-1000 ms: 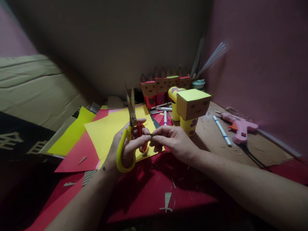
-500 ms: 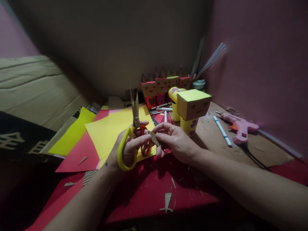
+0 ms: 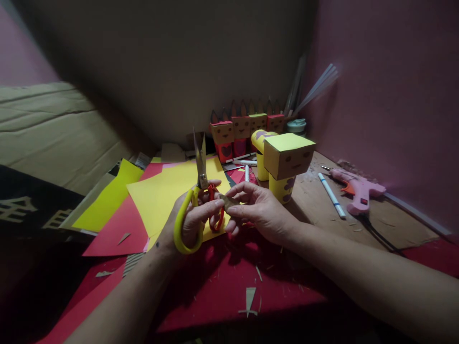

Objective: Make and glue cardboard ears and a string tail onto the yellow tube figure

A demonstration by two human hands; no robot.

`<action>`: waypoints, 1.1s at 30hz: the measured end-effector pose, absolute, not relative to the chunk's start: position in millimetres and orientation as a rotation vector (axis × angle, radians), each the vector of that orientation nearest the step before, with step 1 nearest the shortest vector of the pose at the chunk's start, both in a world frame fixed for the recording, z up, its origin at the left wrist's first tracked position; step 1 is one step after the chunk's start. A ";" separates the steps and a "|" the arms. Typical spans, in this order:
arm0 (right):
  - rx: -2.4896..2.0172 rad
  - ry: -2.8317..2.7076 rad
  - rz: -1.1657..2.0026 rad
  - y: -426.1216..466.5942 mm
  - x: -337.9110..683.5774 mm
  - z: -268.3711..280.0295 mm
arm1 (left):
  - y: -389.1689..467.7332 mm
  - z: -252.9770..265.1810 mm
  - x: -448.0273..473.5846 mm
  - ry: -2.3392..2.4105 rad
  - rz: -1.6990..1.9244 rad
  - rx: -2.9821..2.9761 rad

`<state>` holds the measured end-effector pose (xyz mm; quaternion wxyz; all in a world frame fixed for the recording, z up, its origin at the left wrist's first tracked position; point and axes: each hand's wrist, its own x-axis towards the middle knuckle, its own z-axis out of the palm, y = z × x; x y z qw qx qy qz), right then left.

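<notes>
Yellow-and-red-handled scissors (image 3: 201,177) hang on my left hand (image 3: 193,220), blades pointing up and slightly parted. The thumb and fingers of that hand also pinch one side of a small piece of cardboard (image 3: 225,202). My right hand (image 3: 263,208) pinches the cardboard's other side, and its fingers partly cover it. Behind the right hand stands a box-headed cardboard figure (image 3: 287,162) with a yellow top, a drawn face and a yellow body with purple shapes. Yellow paper (image 3: 158,186) lies beneath and beyond the left hand.
A pink glue gun (image 3: 358,188) and a capped marker (image 3: 332,196) lie at right on a cardboard sheet (image 3: 322,229). Several similar figures (image 3: 240,126) line the back. Cardboard scraps (image 3: 250,301) dot the red table (image 3: 208,296); a large carton (image 3: 43,124) stands at left.
The small cardboard piece has turned between my fingers and shows less of its face. My right thumb has shifted slightly to the left over it. The scissors have barely moved.
</notes>
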<state>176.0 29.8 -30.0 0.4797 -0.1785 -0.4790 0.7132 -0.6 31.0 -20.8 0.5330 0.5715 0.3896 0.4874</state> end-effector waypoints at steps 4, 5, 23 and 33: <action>-0.429 -1.169 1.734 29.8 176.4 -30.4 | 31.2 -19.5 0.0 0.929 1.173 1.354; -0.430 -1.162 1.732 30.1 176.4 -30.9 | 31.1 -18.8 0.4 0.926 1.176 1.350; -0.414 -1.090 1.739 32.7 174.7 -34.3 | 32.5 -21.8 2.0 0.851 1.199 1.310; -0.406 -1.083 1.737 33.8 175.3 -33.9 | 32.5 -19.9 4.4 0.868 1.222 1.276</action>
